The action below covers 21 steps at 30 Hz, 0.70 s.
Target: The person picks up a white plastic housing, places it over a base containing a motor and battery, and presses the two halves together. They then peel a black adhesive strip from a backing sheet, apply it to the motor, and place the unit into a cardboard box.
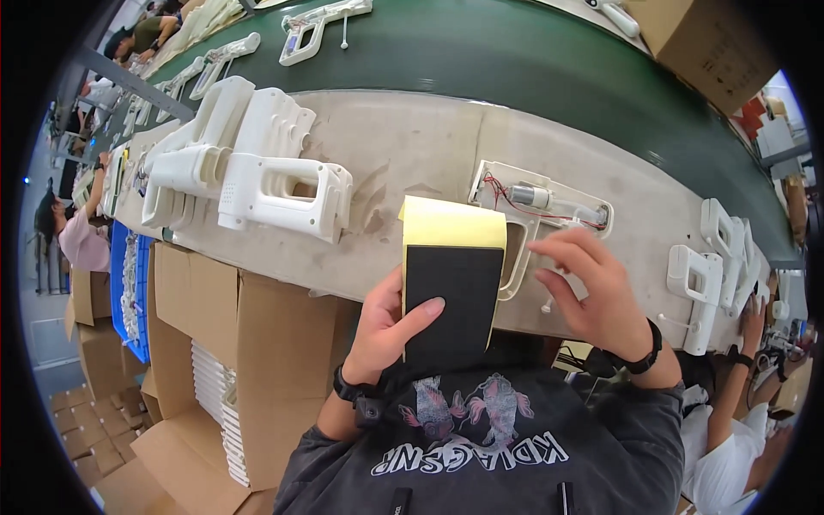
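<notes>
My left hand (386, 326) grips a flat black pad (455, 296), its thumb lying across the front. Yellow backing paper (455, 225) sticks out past the pad's far end. To the right of the pad is my right hand (588, 283), fingers bent and thumb apart from the index finger, with nothing visible between them. Just beyond that hand lies an open white gun-shaped plastic housing (482, 182) on the bench. Inside it sit a silvery cylindrical motor (525, 196) and red wires (496, 190). The pad and the right hand partly cover the housing's handle.
Stacked white housing shells (287, 193) stand on the bench at left; more housings (697, 275) lie at right. Behind runs a green conveyor (412, 51) carrying housings. Cardboard boxes (283, 369) and a blue crate (129, 292) are at left. Co-workers sit at both sides.
</notes>
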Tool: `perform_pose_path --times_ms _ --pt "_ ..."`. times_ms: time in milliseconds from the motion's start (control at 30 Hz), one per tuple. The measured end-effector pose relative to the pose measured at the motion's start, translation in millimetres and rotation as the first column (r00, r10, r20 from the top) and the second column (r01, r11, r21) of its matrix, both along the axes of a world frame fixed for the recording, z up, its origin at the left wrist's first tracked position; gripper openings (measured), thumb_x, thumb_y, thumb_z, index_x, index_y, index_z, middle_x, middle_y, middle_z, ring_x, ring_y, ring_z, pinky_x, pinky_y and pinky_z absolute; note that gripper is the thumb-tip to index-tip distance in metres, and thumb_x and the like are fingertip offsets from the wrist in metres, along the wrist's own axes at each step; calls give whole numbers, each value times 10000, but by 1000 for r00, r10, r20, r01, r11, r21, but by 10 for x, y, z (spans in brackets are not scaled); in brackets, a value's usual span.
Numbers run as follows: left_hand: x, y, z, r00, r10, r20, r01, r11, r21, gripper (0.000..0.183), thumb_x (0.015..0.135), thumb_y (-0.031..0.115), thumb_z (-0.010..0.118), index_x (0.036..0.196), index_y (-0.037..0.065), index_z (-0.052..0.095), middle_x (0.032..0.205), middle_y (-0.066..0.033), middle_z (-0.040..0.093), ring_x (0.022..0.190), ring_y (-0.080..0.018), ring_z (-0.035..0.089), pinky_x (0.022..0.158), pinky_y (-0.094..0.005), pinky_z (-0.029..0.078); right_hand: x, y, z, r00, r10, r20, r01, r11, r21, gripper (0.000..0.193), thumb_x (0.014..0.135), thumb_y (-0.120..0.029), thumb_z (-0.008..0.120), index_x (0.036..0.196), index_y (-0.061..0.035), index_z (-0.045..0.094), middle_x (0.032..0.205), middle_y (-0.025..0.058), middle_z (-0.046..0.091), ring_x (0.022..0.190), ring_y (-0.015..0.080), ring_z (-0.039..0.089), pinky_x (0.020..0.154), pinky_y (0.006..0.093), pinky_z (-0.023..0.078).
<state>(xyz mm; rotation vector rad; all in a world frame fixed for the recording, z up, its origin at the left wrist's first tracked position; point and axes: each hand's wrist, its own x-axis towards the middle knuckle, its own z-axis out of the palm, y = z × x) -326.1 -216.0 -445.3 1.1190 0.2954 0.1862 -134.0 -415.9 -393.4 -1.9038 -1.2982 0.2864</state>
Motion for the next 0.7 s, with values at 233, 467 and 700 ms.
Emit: perform_pose_path --times_ms 233,467,700 --pt "-45 -90 99 999 -10 -33 11 999 53 483 951 21 630 1401 -43 468 1260 -91 630 1141 -128 589 974 -282 470 -72 272 -175 993 119 4 -118 983 138 384 802 14 772 1174 -55 708 1021 80 636 900 220 587 771 333 498" --pt "-150 -59 63 991 -109 -79 114 992 55 455 952 6 627 1383 -40 488 1251 -88 640 1122 -123 593 960 -278 473 -1 238 -153 913 259 -316 -255 965 55 343 825 -21 773 1163 -55 724 988 79 655 880 225 633 768 329 520" --pt "-166 -96 51 993 -91 -73 95 994 58 449 952 -7 629 1379 -50 498 1267 -102 641 1137 -138 593 983 -286 465 282 291 -186 867 353 -351 -335 935 113 249 864 -59 743 1106 -12 702 991 109 671 884 257 663 787 347 532"
